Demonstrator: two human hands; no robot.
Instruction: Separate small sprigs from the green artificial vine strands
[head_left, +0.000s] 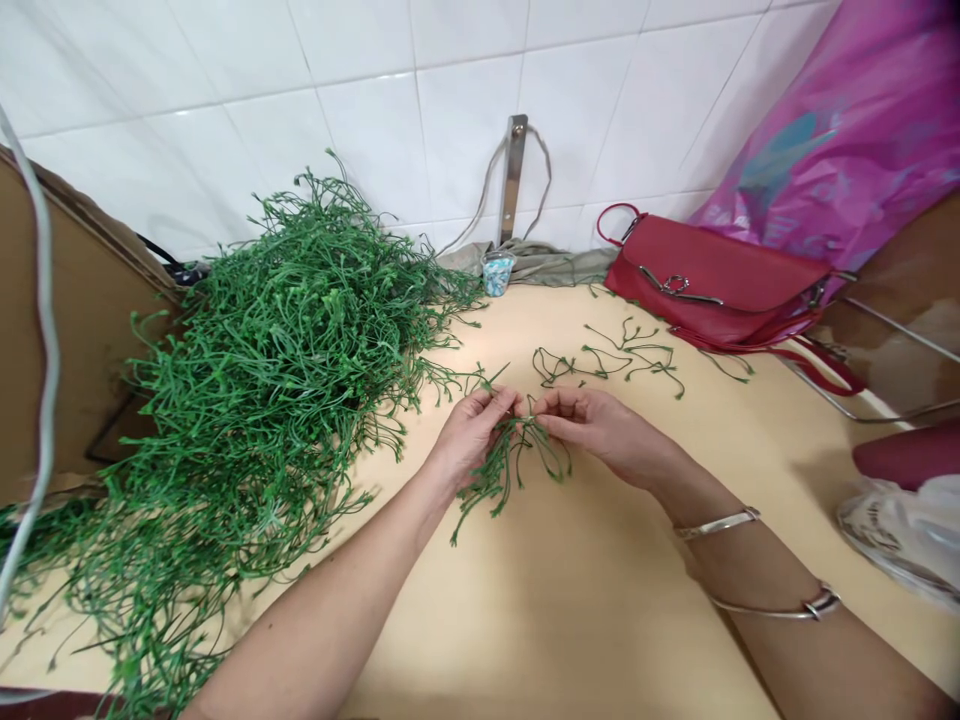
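Tile wall [420,120], L+R hands [469,440] [604,435], green sprig [499,475] part-hidden

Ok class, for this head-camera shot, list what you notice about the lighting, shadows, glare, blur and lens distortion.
Head view: the light is bright and fairly even, with pale glare on the cream tabletop; the white wall tiles bow from wide-lens distortion; a soft shadow lies beside the right forearm; the left hand and right hand holding the green sprig show no obvious blur.

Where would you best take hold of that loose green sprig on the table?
Pinch its main stem, coming down from above: the loose green sprig lies flat on the pale tabletop, and its thin side branches would probably bend away.
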